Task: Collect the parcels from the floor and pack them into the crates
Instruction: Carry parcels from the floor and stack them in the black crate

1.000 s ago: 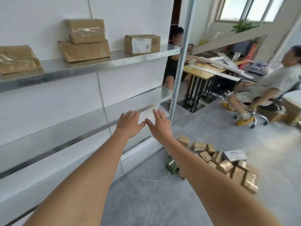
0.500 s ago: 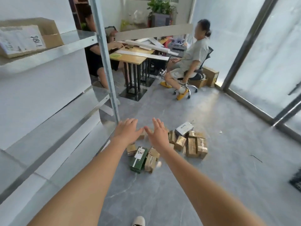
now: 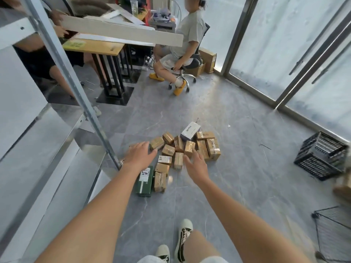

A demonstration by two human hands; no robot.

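The person has turned away from the metal shelf (image 3: pixel 47 141) and now looks down at the floor (image 3: pixel 237 168). A second ago the hands were up by the shelf and close together. Now they have moved apart and reach out over a pile of parcels (image 3: pixel 182 149).

The left hand (image 3: pixel 139 155) is open, its fingers (image 3: pixel 141 145) spread out, and it holds nothing. The right hand (image 3: pixel 196 167) is open too, fingers straight, and holds nothing.

The parcels all lie on the floor in 1 bunch, just past the hands. Most are small brown boxes with tape. There is also a green box (image 3: pixel 144 182) near the left arm and a white box (image 3: pixel 190 130) at the far side.

A black crate (image 3: pixel 321 158) stands well apart, off to the right by the glass wall. Nothing looks packed from this pile yet. I think the next step is to bend down and grab the first parcels. 2 people sit at the counter (image 3: pixel 98 46) behind.
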